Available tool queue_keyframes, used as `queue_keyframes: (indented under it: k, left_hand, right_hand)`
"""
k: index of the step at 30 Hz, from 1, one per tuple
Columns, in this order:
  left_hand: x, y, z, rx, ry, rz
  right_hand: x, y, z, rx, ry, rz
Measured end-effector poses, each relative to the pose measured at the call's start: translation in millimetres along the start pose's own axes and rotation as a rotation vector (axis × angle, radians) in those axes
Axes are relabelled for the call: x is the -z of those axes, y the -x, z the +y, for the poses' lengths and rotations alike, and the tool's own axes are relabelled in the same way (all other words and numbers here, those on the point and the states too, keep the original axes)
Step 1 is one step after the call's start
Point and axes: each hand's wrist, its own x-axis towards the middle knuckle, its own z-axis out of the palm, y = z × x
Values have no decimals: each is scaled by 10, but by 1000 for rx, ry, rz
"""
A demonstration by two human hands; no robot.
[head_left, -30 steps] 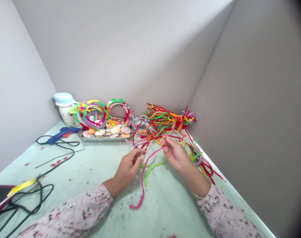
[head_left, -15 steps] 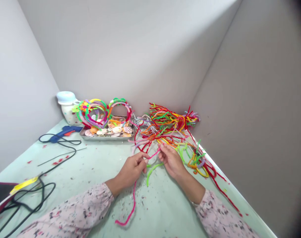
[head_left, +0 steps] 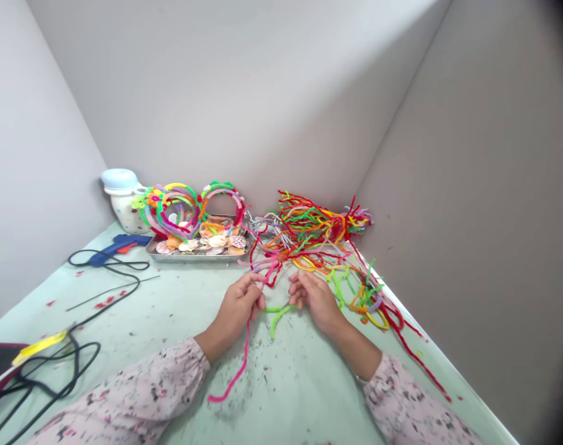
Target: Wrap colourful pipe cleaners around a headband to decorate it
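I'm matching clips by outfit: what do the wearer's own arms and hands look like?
The left sleeve and right sleeve are long, loose and pale pink, with a scattered dark and reddish print. Their cuffs look gathered. The left hand and right hand are ungloved.

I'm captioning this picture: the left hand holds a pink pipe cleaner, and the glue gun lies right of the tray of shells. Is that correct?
Not quite: the head view shows the glue gun left of the tray, not right; the left hand does hold a pink pipe cleaner.
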Motion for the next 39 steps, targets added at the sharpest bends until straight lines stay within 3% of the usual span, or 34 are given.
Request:
queue_keyframes:
  k: [4, 9, 14, 17, 21, 24, 27, 30, 39]
  left_hand:
    - [24, -9, -7, -29, 45, 26]
    - [11, -8, -2, -42, 37, 12]
    - [0, -11, -7, -31, 25, 12]
    - [3, -15, -21, -33, 28, 4]
    - [3, -16, -29, -44, 7, -20]
    - [-8, 0, -29, -39, -24, -61]
    - [-29, 33, -28, -35, -99, -167]
    - [-49, 62, -29, -17, -188, -253]
    - [-52, 64, -19, 33, -292, -302]
  right_hand:
    - [92, -24, -3, -7, 338, 63]
    - [477, -163, -40, 107, 786, 218]
    - [914, -283, -72, 140, 946, 411]
    - [1029, -298, -106, 246, 1016, 571]
    - [855, -234, -188, 547, 1005, 622]
    - [523, -128, -215, 664, 883, 451]
    - [185, -14, -165, 535, 704, 233]
    - [-12, 63, -78, 364, 455, 126]
    - [45, 16, -28, 164, 21, 58]
